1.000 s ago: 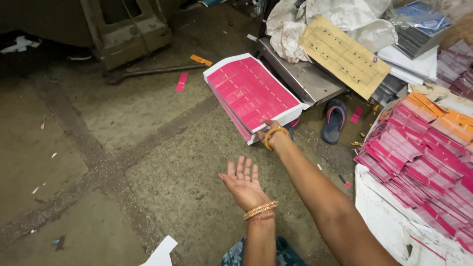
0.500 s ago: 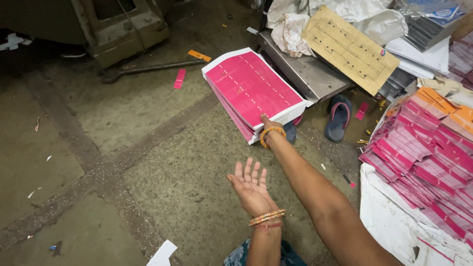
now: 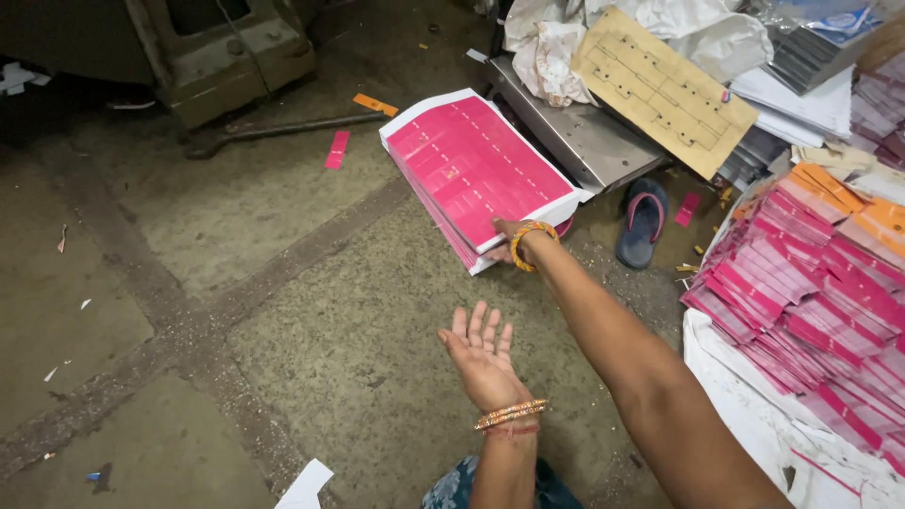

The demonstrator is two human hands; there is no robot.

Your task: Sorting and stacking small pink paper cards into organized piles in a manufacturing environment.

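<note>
The stack of pink printed sheets [image 3: 476, 170] lies on the concrete floor [image 3: 236, 226], ahead of me and a little to the right, and its long side runs diagonally from the upper left to the lower right of my view. My right hand [image 3: 509, 247] is at the near corner of this stack; the arm is stretched far out, and the fingers go under or around the edge, so I cannot tell exactly if they grip it or only touch it. An orange bangle sits on that wrist. My left hand [image 3: 483, 353] is much nearer to my body and well apart from the stack; it is open, palm up, the fingers spread and pointing toward the sheets, and it holds nothing. So the right hand is clearly the closer one to the stack. Just behind the stack there is a slanted metal plate [image 3: 575, 137] with a brown die-cut board [image 3: 665, 90] resting above it, and white cloth or paper bunched near the top. A dark sandal [image 3: 643, 221] lies on the floor beside the plate. At my right side, many small pink and orange bundles [image 3: 811, 273] are piled on a white sheet. The floor is rough and dusty, with small paper scraps, and an old green machine base [image 3: 226, 57] with a long metal bar stands at the far left.
</note>
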